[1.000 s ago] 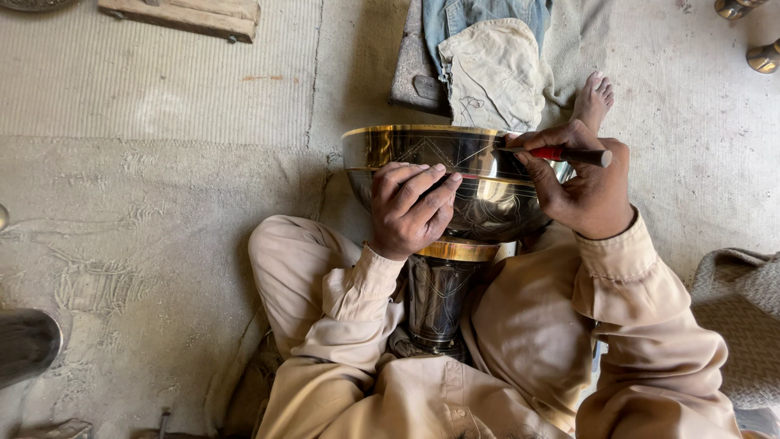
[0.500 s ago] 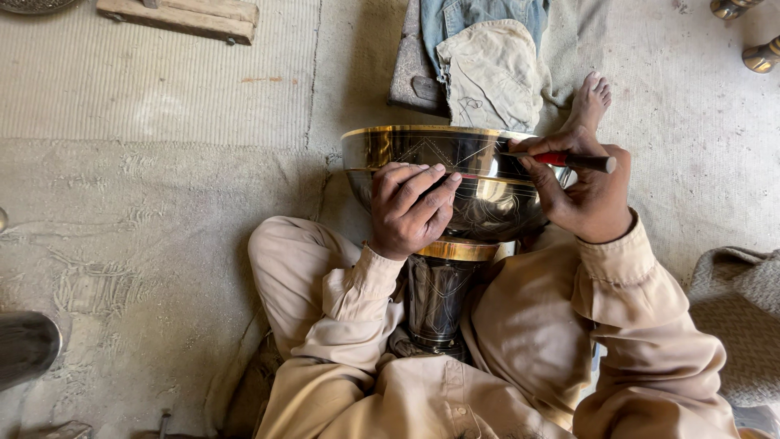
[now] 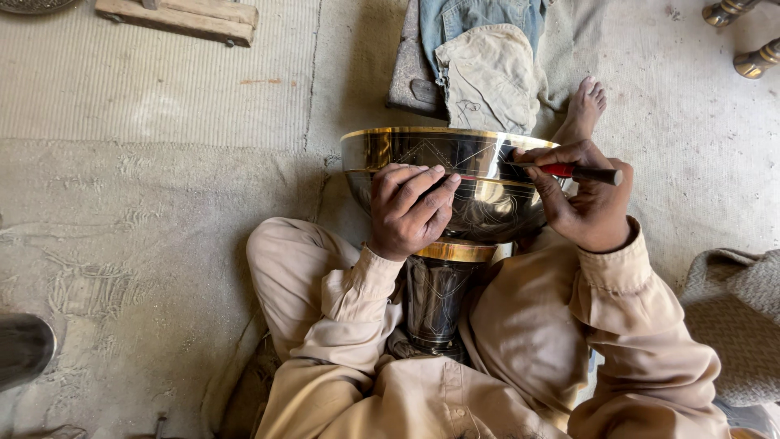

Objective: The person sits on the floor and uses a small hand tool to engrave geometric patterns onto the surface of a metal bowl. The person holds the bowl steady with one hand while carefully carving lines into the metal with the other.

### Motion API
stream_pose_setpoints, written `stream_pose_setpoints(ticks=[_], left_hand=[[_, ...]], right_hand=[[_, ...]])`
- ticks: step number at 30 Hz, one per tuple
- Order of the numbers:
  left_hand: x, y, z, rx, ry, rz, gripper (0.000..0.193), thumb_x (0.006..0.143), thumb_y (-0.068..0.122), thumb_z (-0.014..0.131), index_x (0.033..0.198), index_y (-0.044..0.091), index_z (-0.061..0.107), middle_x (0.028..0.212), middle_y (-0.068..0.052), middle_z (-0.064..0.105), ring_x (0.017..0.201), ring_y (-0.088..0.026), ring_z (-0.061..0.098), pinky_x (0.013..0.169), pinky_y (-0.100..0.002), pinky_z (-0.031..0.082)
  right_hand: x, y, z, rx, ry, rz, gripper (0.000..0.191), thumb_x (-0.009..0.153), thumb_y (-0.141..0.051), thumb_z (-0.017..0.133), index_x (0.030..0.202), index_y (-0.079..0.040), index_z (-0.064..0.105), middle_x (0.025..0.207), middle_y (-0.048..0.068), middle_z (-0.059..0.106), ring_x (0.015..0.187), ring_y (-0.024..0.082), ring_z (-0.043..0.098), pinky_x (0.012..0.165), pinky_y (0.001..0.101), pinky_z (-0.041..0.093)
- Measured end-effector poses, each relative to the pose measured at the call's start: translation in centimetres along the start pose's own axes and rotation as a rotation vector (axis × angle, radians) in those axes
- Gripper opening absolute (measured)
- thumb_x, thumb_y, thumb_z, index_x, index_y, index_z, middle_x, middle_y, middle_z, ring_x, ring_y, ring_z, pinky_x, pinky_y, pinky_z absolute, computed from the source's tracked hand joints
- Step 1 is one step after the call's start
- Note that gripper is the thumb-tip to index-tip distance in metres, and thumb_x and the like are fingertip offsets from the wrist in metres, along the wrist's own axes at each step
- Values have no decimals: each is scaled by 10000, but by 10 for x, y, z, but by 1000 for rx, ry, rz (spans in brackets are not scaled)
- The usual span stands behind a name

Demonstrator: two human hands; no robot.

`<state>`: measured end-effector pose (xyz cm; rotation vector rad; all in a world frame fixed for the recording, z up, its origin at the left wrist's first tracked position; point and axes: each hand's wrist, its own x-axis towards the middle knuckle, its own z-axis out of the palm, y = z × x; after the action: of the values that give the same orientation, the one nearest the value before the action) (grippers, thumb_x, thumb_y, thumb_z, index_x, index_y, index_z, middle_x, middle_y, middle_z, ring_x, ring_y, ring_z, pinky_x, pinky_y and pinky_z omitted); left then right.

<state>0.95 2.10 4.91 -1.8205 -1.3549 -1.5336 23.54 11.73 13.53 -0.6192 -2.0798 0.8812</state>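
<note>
Sitting on a dusty concrete floor [image 3: 162, 244] with a ribbed mat [image 3: 162, 89] across the upper left of the frame, a wooden block [image 3: 183, 16] lying at the top edge. A shiny metal goblet-shaped bowl [image 3: 479, 175] is resting in the person's lap, centre frame. The left hand [image 3: 410, 211] is pressing curled fingers against its side. The right hand [image 3: 585, 199] is gripping a red-handled engraving tool [image 3: 573, 171], tip touching the bowl wall.

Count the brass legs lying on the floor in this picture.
2, both at the top right corner: one leg at the top edge, the other leg just below. More may lie outside the picture.
</note>
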Motion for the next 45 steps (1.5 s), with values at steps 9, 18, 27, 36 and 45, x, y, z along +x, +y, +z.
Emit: stream_pose_setpoints(ticks=[9,18,27,36,45], left_hand=[[0,0,0,-7,8,-5,259,929,95,791,1184,125,758,1207,-4,644,1102,-216,593,980,-414,504],[1,0,2,-8,19,0,258,933,102,793,1187,124,756,1197,-13,647,1100,-218,592,984,-406,507],[-1,-1,4,0,34,-8,243,939,104,793,1180,118,763,1196,-8,653,1091,-213,593,987,-400,508],[-5,-2,-1,6,-16,-32,298,917,92,754,1212,139,756,1212,-22,644,1116,-238,574,1015,-438,497],[-4,-1,-2,1,-22,-38,303,931,107,765,1231,144,751,1227,-20,641,1124,-238,575,1028,-438,480]], right_hand=[[-9,8,-2,4,18,1,119,983,118,685,1084,111,623,1080,224,739,1026,222,733,938,326,609],[-22,16,-5,1,60,51,87,979,127,674,1047,98,628,1043,232,729,994,227,717,902,340,595],[-25,9,11,194,166,-17,117,1037,62,655,1109,40,565,1151,211,715,1159,256,739,1013,366,632],[-34,-5,62,70,404,143,120,1051,41,721,1089,49,607,1030,174,690,819,161,678,751,249,565],[-21,4,68,382,436,184,138,1026,57,689,989,11,564,988,133,706,845,164,734,800,290,635]])
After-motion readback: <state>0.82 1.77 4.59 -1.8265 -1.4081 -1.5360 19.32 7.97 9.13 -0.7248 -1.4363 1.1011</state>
